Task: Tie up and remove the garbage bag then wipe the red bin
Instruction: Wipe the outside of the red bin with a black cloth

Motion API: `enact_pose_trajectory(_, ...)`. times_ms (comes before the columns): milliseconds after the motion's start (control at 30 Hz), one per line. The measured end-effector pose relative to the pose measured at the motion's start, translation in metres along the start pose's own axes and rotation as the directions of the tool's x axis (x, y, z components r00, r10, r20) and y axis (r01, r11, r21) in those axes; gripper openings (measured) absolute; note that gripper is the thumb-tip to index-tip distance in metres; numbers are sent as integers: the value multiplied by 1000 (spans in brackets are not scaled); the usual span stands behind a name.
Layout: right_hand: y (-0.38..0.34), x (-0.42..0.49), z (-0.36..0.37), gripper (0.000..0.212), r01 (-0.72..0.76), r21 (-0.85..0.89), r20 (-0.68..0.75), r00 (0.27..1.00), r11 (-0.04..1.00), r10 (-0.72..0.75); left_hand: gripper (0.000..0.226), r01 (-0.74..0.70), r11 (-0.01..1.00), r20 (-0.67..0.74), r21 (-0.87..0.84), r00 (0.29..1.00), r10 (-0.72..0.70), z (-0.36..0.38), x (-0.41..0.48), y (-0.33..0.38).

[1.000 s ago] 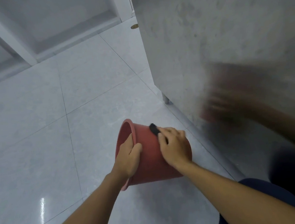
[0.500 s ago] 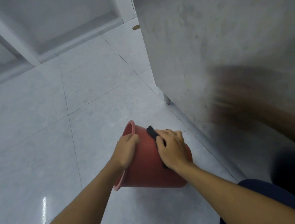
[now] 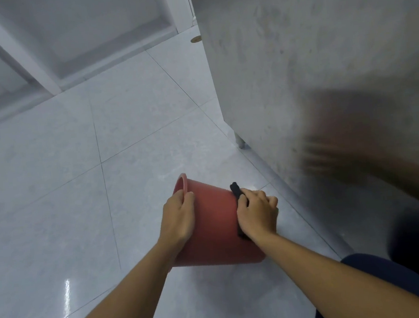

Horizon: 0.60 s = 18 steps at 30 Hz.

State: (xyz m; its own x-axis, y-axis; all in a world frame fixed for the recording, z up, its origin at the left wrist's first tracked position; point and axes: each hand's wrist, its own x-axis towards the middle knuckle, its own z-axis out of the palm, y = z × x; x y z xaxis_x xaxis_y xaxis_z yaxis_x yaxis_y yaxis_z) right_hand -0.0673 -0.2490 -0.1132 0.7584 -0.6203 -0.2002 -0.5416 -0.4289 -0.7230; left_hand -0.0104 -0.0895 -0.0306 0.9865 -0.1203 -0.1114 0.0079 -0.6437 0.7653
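The red bin (image 3: 215, 224) lies tipped on its side above the pale tiled floor, its mouth facing away to the upper left. My left hand (image 3: 178, 221) grips the bin near its rim, fingers curled over the edge. My right hand (image 3: 257, 213) presses a dark cloth (image 3: 236, 190) against the bin's outer wall; only the cloth's ends show past my fingers. No garbage bag is in view.
A grey metal cabinet side (image 3: 297, 75) rises close on the right, standing on a short leg (image 3: 241, 143), with a blurred reflection of my hands on it. My dark-clothed knee (image 3: 381, 278) is at lower right. White door frames (image 3: 42, 59) stand at the back.
My left hand has slid from the bin's wall up to its rim. The bin has turned, and my right hand with the cloth has moved toward the bin's base.
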Motion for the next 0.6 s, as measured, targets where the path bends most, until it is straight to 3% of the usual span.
enact_pose_trajectory(67,-10,-9,0,42,229,33,-3,973,973,-229,32,-36,999,-30,16,999,36,2,-2,-2)
enact_pose_trajectory(133,-19,-21,-1,44,492,69,18,869,868,-494,29,-60,998,-45,8,997,61,4,-4,-4)
enact_pose_trajectory(200,-20,-25,0,46,628,81,33,775,774,-631,27,-70,997,-29,-14,997,70,4,-5,-6)
enact_pose_trajectory(233,-18,-24,1,45,639,72,18,767,766,-641,27,-76,997,-23,-16,997,76,3,-5,-7)
enact_pose_trajectory(300,-11,-17,4,42,518,48,-41,855,854,-517,26,-98,995,-12,-13,995,98,1,-8,-9)
enact_pose_trajectory(367,-5,-3,2,41,212,43,-55,976,976,-209,27,-143,989,18,-37,989,144,-1,-13,-10)
enact_pose_trajectory(433,1,8,-2,42,-46,66,-10,999,997,47,32,-159,983,78,-89,983,166,-2,-16,-8)
enact_pose_trajectory(500,0,8,-3,42,-36,93,15,999,995,35,32,-64,991,196,-115,977,86,-4,-12,-1)
enact_pose_trajectory(600,-12,-4,-4,40,269,126,29,961,955,-275,36,133,985,324,-114,942,-90,-8,-3,13)
